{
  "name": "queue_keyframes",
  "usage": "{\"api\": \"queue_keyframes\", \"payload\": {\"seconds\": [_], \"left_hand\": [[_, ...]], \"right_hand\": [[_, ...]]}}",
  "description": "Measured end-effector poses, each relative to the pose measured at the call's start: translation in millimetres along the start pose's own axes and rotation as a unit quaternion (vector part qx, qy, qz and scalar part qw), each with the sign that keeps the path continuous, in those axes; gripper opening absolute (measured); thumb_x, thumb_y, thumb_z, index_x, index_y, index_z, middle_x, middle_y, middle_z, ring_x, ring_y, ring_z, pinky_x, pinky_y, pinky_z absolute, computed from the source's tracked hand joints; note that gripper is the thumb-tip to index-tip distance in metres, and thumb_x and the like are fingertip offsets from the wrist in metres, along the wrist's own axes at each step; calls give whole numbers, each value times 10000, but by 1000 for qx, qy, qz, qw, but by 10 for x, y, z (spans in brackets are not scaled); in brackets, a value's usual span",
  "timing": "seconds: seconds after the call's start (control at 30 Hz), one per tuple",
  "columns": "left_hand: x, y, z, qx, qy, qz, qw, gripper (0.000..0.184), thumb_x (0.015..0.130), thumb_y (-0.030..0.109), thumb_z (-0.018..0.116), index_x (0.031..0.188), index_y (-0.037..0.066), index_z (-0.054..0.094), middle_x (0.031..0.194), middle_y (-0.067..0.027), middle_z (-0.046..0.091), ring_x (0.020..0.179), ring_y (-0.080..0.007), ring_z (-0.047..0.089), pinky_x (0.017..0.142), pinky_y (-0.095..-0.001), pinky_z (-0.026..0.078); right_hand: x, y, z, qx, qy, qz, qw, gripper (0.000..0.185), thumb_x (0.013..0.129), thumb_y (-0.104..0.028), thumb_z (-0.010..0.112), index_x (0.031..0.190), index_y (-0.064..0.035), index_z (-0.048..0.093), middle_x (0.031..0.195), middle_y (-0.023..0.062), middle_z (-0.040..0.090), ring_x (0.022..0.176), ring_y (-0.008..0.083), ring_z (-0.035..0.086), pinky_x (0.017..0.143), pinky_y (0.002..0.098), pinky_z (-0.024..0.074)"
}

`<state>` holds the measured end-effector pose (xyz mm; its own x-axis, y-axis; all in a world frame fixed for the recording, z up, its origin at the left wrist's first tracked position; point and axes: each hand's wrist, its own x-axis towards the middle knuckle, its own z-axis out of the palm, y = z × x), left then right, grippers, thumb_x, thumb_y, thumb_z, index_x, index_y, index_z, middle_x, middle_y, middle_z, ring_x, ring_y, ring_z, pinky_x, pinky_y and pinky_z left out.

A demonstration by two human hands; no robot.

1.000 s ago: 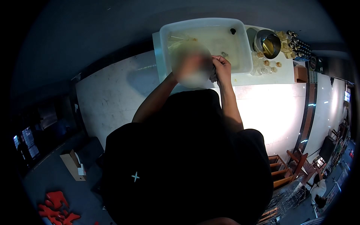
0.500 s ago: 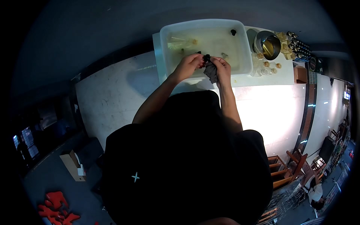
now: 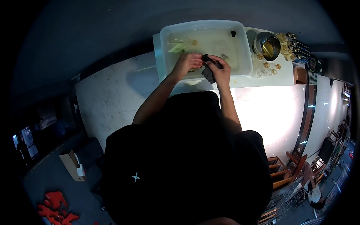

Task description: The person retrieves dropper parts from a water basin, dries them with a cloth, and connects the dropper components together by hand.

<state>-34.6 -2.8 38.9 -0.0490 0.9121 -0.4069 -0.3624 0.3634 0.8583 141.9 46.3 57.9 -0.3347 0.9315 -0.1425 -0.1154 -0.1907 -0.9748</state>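
Observation:
My right hand [image 3: 222, 71] is closed round a dark grey cloth [image 3: 209, 75], which hangs bunched below its fingers. Between its fingertips is a small black piece [image 3: 205, 57] resembling a cap or knob. Just left of that piece is my left hand [image 3: 185, 65], its fingers stretched toward it and slightly blurred. Both hands are over the near side of a white plastic tub [image 3: 249, 48] of cloudy water. Another black piece [image 3: 233, 34] sits in the tub's far right corner. Pale, clear-looking items [image 3: 178, 47] lie in the water at left.
The tub stands on a white table. At its right are a steel bowl [image 3: 275, 47] with yellowish contents, several small glass bottles [image 3: 264, 71] with gold rings, and rows of dark-topped bottles [image 3: 298, 48]. A cardboard box [image 3: 300, 75] sits past the table's right end.
My left hand's fingers have moved from a pinch at the black piece to a straighter pose left of it. The cloth is bunched closer under my right hand.

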Motion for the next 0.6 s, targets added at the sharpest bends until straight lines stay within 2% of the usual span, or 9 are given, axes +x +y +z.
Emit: {"api": "queue_keyframes", "payload": {"seconds": [0.13,0.23,0.43,0.53,0.6], "left_hand": [[33,-41,-69,-74,-40,-19,996,707,1024,480,249,1330,-88,537,1258,-219,645,1148,-309,633,1034,-432,456],[26,-49,-96,-68,-67,-2,995,765,1026,528,202,1341,-83,538,1274,-229,637,1160,-315,628,1045,-440,443],[-12,75,-16,-81,-66,-41,994,1015,965,755,91,1348,-63,553,1290,-202,637,1189,-290,611,1043,-433,435],[-2,62,-9,-86,-76,-46,992,1078,926,807,52,1358,-42,556,1286,-183,641,1190,-281,608,1038,-432,437],[16,41,-11,-106,-81,-55,990,998,959,769,111,1362,-27,559,1275,-176,643,1195,-277,605,1041,-428,437]], "right_hand": [[0,5,-7,-25,0,-25,999,232,850,7,711,1082,5,718,949,52,719,861,90,646,790,227,505],[-4,-9,-5,-16,10,-20,1000,229,846,1,715,1075,4,709,928,44,711,857,88,641,786,224,501],[-22,-28,-14,-4,17,-7,1000,233,852,8,699,1084,26,677,939,79,724,843,113,677,771,237,520],[-21,-3,-35,9,21,-2,1000,239,856,10,692,1090,41,660,943,96,728,841,128,693,770,246,529],[-42,-34,-36,17,24,4,1000,230,850,9,697,1078,30,673,939,83,727,831,123,684,769,247,526]]}}
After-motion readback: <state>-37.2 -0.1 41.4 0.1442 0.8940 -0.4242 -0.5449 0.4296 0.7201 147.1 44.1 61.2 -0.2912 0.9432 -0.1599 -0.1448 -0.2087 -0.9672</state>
